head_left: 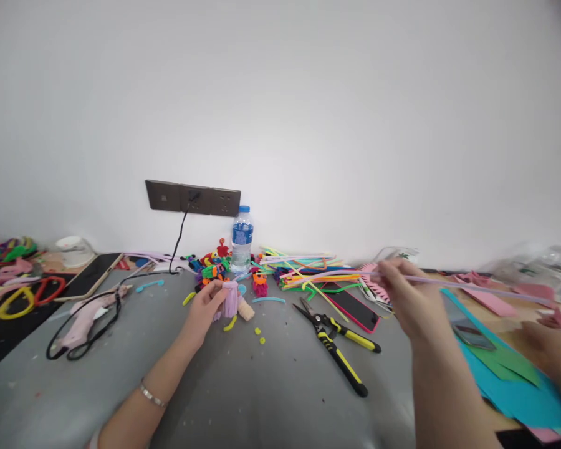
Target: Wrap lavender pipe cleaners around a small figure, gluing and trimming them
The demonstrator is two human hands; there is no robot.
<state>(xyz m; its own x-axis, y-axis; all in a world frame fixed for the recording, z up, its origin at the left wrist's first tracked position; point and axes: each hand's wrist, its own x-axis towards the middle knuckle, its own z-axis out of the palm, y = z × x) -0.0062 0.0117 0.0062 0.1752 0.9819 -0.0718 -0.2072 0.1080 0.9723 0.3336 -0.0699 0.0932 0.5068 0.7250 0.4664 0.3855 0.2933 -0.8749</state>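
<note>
Between the thumb and fingers of my left hand (209,305) is a small lilac bundle of fuzzy pipe cleaners (232,300), held just over the grey table. My right hand (399,290), raised at the right, pinches a long lilac pipe cleaner (477,288) that runs out to both sides of the fingers. Right by the left hand lie a beige fuzzy piece (245,310) and a yellow pipe-cleaner scrap (230,323). Pliers-like shears with black and yellow handles (339,349) lie between my two hands, their blades apart.
Loose coloured pipe cleaners (308,274) and a water bottle (242,240) stand along the wall. At left lie a corded pink glue gun (81,324) and scissors (32,299). A red-edged phone (353,307) is near the shears. Another person's hand (549,349) is beside blue paper (518,386).
</note>
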